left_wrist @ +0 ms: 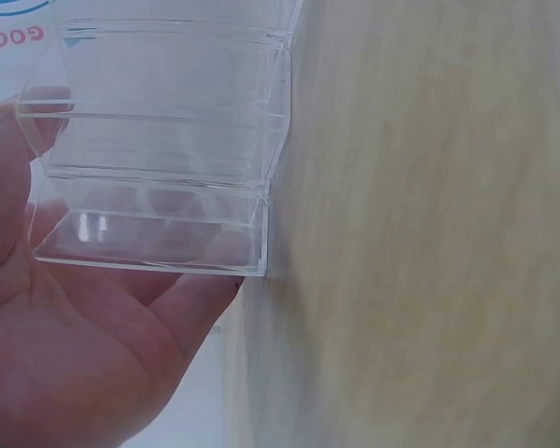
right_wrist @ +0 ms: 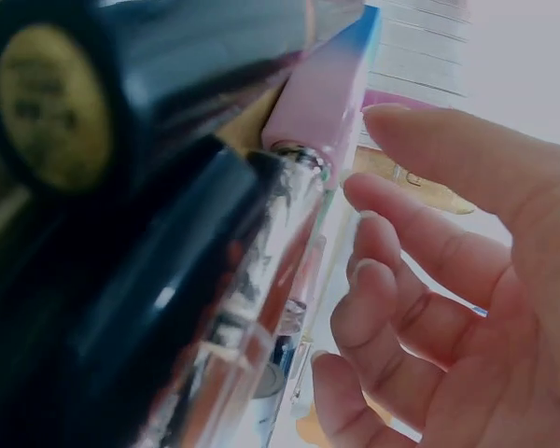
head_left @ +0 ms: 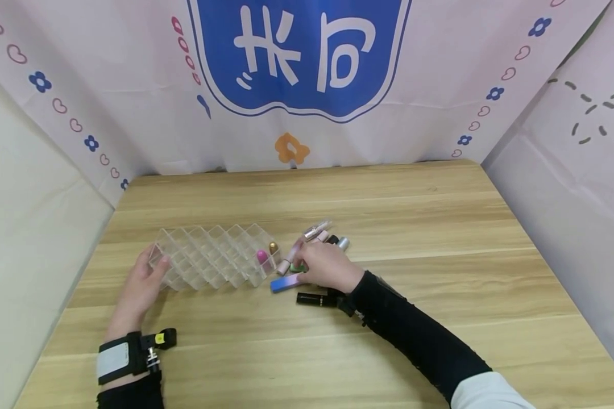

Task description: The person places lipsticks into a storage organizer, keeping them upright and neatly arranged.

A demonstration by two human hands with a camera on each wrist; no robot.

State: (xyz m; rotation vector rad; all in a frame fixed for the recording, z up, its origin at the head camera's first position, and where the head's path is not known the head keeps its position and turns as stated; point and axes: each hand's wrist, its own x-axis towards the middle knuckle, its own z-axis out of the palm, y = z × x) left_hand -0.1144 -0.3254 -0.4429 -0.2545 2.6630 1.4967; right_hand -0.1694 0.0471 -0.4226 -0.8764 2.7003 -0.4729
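A clear acrylic lipstick organizer [head_left: 204, 255] with diamond-shaped compartments lies at left centre. My left hand [head_left: 143, 281] grips its left end, fingers visible behind the clear wall [left_wrist: 159, 224] in the left wrist view. A magenta lipstick [head_left: 262, 257] and a gold-topped one [head_left: 273, 247] stand in its rightmost compartments. Just right of it, my right hand [head_left: 330, 266] reaches over a loose pile of lipsticks. Its thumb and loosely bent fingers are close beside a blue-to-pink tube [right_wrist: 327, 93], with a gap between thumb and forefinger. A green item [head_left: 298, 267] shows under the fingers.
A black tube [head_left: 314, 299] lies below the right wrist. Behind the right hand are a silvery-pink tube [head_left: 316, 229] and a silver-capped one [head_left: 343, 243]. The wooden table [head_left: 414, 346] meets a printed cloth backdrop [head_left: 148, 113] at the back.
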